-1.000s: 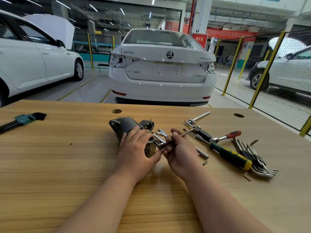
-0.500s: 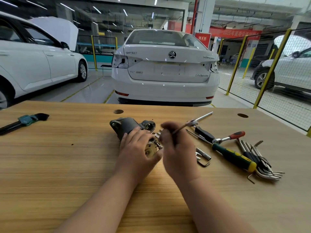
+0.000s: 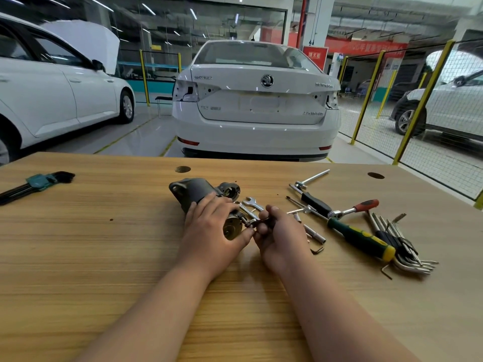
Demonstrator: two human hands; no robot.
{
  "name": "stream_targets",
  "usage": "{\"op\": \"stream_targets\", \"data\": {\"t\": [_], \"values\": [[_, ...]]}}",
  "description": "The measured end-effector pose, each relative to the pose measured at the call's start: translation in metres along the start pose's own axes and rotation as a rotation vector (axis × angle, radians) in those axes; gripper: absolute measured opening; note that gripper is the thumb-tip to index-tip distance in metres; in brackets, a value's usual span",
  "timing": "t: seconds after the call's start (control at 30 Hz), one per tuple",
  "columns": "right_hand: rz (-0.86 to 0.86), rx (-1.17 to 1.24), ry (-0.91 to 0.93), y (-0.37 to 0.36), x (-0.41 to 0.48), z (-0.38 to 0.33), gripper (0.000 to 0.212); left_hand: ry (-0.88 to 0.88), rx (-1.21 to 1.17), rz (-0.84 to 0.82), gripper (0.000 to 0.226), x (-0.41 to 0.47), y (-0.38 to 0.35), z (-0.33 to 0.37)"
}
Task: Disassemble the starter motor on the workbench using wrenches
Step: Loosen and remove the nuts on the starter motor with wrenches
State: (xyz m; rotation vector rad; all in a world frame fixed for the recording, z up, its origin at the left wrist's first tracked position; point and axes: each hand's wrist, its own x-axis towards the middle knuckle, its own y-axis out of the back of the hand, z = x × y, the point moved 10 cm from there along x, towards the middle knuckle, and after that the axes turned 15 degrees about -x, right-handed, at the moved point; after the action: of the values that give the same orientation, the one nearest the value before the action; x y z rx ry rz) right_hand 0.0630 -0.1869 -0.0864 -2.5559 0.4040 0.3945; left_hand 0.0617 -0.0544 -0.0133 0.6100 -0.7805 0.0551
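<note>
One change: right hand (image 3: 282,233), raised a moment ago, is now gripping a small wrench (image 3: 252,222) at the brass end of the starter motor (image 3: 196,190); left hand (image 3: 211,228) is clasping its grey body.

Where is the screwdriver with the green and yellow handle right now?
In the head view, the screwdriver lies on the workbench, right of the right hand, just nearer than the red-handled ratchet, its handle end against the bunch of hex keys.
</note>
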Motion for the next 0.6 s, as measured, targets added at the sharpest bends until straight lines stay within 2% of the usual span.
{"op": "stream_targets", "data": {"t": [0.13, 0.2, 0.27, 0.3, 0.37, 0.47, 0.53, 0.57, 0.6], "values": [[-0.087, 0.010, -0.096, -0.005, 0.000, 0.008, 0.025, 0.004, 0.003, 0.005, 0.045, 0.000, 0.000, -0.001], [-0.104, 0.025, -0.128, -0.006, -0.001, 0.011, 0.023, -0.008, 0.009, 0.013, 0.046, 0.000, 0.001, 0.000], [-0.091, 0.020, -0.082, -0.005, -0.001, 0.006, 0.015, -0.016, 0.006, 0.015, 0.047, 0.000, 0.001, 0.000], [-0.081, -0.015, -0.003, -0.004, 0.000, -0.001, 0.012, -0.012, 0.004, 0.012, 0.048, 0.000, 0.001, 0.000], [-0.062, -0.209, 0.286, -0.008, -0.006, -0.027, 0.013, -0.007, 0.011, 0.003, 0.050, 0.000, 0.000, 0.000], [-0.073, -0.810, 0.845, -0.040, -0.048, -0.057, 0.022, 0.014, 0.020, -0.021, 0.053, 0.000, -0.002, -0.003], [-0.094, -1.228, 1.163, -0.066, -0.074, -0.050, 0.021, 0.006, 0.108, -0.077, 0.053, 0.000, -0.007, -0.004], [-0.075, -1.345, 1.320, -0.074, -0.087, -0.046, 0.020, -0.017, 0.161, -0.105, 0.052, -0.001, -0.011, -0.003], [-0.052, -1.362, 1.441, -0.077, -0.096, -0.046, 0.018, -0.034, 0.172, -0.108, 0.051, -0.001, -0.012, -0.003]]}}
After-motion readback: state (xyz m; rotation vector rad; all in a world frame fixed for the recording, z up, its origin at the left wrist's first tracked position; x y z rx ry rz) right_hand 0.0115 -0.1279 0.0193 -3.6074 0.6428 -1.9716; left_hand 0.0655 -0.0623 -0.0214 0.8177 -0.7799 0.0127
